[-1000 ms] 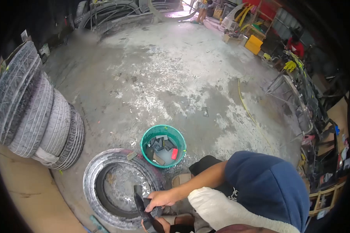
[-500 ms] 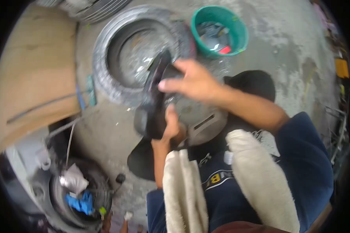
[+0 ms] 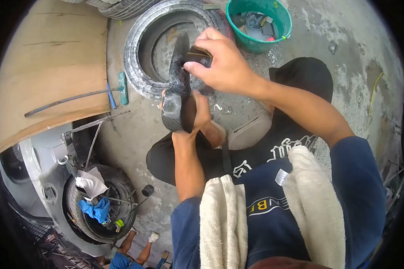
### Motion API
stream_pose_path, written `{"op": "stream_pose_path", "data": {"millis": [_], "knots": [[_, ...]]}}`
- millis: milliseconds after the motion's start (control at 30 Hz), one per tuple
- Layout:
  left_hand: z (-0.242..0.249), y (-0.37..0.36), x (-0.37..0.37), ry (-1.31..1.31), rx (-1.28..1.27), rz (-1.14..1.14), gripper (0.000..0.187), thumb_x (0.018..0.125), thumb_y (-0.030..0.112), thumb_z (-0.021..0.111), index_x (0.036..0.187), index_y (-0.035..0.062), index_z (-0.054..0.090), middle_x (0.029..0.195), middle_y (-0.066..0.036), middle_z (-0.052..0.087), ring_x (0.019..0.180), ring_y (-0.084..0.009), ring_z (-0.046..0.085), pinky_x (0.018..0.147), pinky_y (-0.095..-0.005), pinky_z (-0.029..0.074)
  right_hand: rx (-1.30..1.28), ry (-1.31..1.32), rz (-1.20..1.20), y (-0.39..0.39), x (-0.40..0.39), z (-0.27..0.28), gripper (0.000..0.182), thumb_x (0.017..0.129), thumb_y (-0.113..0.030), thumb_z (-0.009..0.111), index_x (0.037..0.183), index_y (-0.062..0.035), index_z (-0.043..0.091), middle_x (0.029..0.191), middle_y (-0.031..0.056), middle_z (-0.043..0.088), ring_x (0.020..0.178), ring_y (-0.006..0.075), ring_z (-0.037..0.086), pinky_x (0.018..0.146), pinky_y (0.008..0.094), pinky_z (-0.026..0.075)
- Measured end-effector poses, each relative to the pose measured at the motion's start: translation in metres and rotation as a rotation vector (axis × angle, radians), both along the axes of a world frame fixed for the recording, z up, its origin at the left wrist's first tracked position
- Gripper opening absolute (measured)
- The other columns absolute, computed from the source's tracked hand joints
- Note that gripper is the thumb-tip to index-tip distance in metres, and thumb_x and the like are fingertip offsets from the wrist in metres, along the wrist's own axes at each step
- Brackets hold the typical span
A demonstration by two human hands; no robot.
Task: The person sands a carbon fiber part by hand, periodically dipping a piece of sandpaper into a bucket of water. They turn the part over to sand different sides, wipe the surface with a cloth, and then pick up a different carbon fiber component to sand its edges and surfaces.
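A glossy black curved part (image 3: 180, 85) with a carbon-fibre weave is held up in front of me, one end narrow and the other broad and bent. My left hand (image 3: 198, 112) is wrapped around its broad lower end. Between the thumb and fingers of my right hand (image 3: 224, 60) is a dark folded sheet (image 3: 199, 54) with a tan edge, which looks like sandpaper. It lies close against the part's upper side; whether it touches is hard to tell. Behind the part lies a tire (image 3: 134, 58) on its side, wet and whitish.
A green bucket (image 3: 285, 20) with water and small pieces stands beyond my right hand. At left are a wooden board (image 3: 54, 58), a green-headed brush (image 3: 123, 88) and a car part with a wheel (image 3: 125, 215). A person's legs (image 3: 141, 253) show at the bottom.
The view has shifted, so the tire and bucket sit higher in it. My right hand has moved a little up along the part, and the folded sheet now shows clearly.
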State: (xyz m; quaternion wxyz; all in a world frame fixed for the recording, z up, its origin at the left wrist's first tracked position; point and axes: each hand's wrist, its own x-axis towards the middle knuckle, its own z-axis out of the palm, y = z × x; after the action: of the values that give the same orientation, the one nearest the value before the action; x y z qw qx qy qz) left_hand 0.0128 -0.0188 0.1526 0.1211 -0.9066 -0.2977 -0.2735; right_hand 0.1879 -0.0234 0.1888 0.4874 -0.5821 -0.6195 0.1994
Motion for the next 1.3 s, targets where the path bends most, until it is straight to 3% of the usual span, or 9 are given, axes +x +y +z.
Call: {"op": "stream_pose_path", "data": {"millis": [67, 233, 300, 400, 600, 733, 867, 1000, 1300], "knots": [[0.01, -0.002, 0.009, -0.363, -0.323, -0.065, 0.012, 0.074, 0.003, 0.057, 0.063, 0.0055, 0.054, 0.058, -0.007, 0.052, 0.053, -0.0293, 0.05, 0.058, -0.0404, 0.043, -0.434, 0.745, 0.364, 0.006, 0.016, -0.001, 0.029, 0.082, -0.016, 0.073, 0.105, 0.0007, 0.067, 0.095, 0.0061, 0.066, 0.089, 0.0146, 0.061, 0.084, 0.0316, 0.048], [0.021, -0.011, 0.014, -0.74, -0.531, -0.029, 0.019, 0.083, 0.004, 0.062, 0.096, -0.0086, 0.068, 0.083, -0.011, 0.069, 0.072, -0.0231, 0.066, 0.071, -0.0334, 0.051, 0.116, 0.234, -0.102, 0.009, 0.018, 0.012, 0.034, 0.08, -0.026, 0.075, 0.1, 0.0006, 0.068, 0.087, 0.0076, 0.069, 0.08, 0.0142, 0.063, 0.078, 0.0299, 0.049], [0.015, -0.006, 0.003, -0.996, -0.755, -0.095, 0.033, 0.079, 0.002, 0.06, 0.11, -0.0105, 0.062, 0.104, -0.016, 0.067, 0.094, -0.0278, 0.065, 0.086, -0.0354, 0.05, -0.446, 0.675, -0.249, 0.003, 0.032, 0.078, 0.033, 0.087, -0.025, 0.071, 0.107, 0.0012, 0.065, 0.094, 0.0092, 0.068, 0.084, 0.0196, 0.065, 0.077, 0.0326, 0.051], [0.009, -0.003, -0.003, -1.336, -1.007, -0.162, 0.046, 0.075, 0.001, 0.058, 0.12, -0.0119, 0.056, 0.116, -0.02, 0.063, 0.107, -0.0322, 0.062, 0.096, -0.0398, 0.047, -0.19, 1.037, -0.073, 0.005, 0.06, 0.008, 0.033, 0.089, -0.026, 0.07, 0.115, -0.0073, 0.062, 0.099, 0.0016, 0.065, 0.089, 0.0078, 0.06, 0.074, 0.0272, 0.047], [0.009, 0.023, 0.007, -1.569, -1.317, -0.564, 0.056, 0.076, 0.011, 0.057, 0.125, -0.0146, 0.05, 0.123, -0.024, 0.059, 0.114, -0.0361, 0.058, 0.104, -0.0453, 0.041, -0.535, 1.375, 0.1, 0.003, 0.085, -0.006, 0.032, 0.087, -0.008, 0.066, 0.118, -0.0018, 0.059, 0.107, 0.0082, 0.066, 0.097, 0.0163, 0.064, 0.083, 0.036, 0.051], [0.0, 0.043, 0.008, -1.545, -1.375, -0.496, 0.057, 0.076, 0.014, 0.058, 0.126, -0.0137, 0.051, 0.122, -0.023, 0.06, 0.114, -0.033, 0.058, 0.102, -0.0425, 0.042, -0.505, 1.168, 0.051, 0.017, 0.085, -0.008, 0.061, 0.079, -0.012, 0.075, 0.131, -0.0022, 0.045, 0.113, 0.0106, 0.062, 0.103, 0.0227, 0.061, 0.082, 0.0341, 0.051], [-0.044, 0.055, -0.023, -1.507, -1.401, -0.178, 0.062, 0.071, 0.011, 0.057, 0.127, -0.0121, 0.05, 0.126, -0.022, 0.058, 0.117, -0.0347, 0.057, 0.106, -0.0437, 0.04, -0.545, 1.023, 0.245, 0.035, 0.098, -0.033, 0.038, 0.078, -0.002, 0.075, 0.103, -0.0098, 0.048, 0.118, 0.0083, 0.057, 0.108, 0.0237, 0.059, 0.085, 0.0349, 0.05], [-0.023, 0.068, -0.004, -1.417, -1.159, -0.017, 0.051, 0.071, 0.007, 0.06, 0.119, -0.0093, 0.058, 0.114, -0.017, 0.064, 0.107, -0.0283, 0.062, 0.098, -0.0375, 0.045, -0.04, 0.682, 0.367, 0.051, 0.068, -0.037, 0.027, 0.08, 0.012, 0.064, 0.085, -0.0097, 0.05, 0.104, 0.0045, 0.061, 0.104, 0.0193, 0.063, 0.088, 0.0299, 0.051], [0.027, 0.047, 0.015, -1.031, -0.996, -0.233, 0.045, 0.075, -0.002, 0.058, 0.119, -0.0105, 0.058, 0.113, -0.021, 0.066, 0.104, -0.0273, 0.064, 0.094, -0.0347, 0.047, 0.423, -0.133, 0.483, 0.056, 0.041, -0.011, 0.034, 0.076, -0.004, 0.076, 0.094, -0.0084, 0.047, 0.097, 0.0164, 0.071, 0.096, 0.0316, 0.062, 0.083, 0.0389, 0.05]]}}
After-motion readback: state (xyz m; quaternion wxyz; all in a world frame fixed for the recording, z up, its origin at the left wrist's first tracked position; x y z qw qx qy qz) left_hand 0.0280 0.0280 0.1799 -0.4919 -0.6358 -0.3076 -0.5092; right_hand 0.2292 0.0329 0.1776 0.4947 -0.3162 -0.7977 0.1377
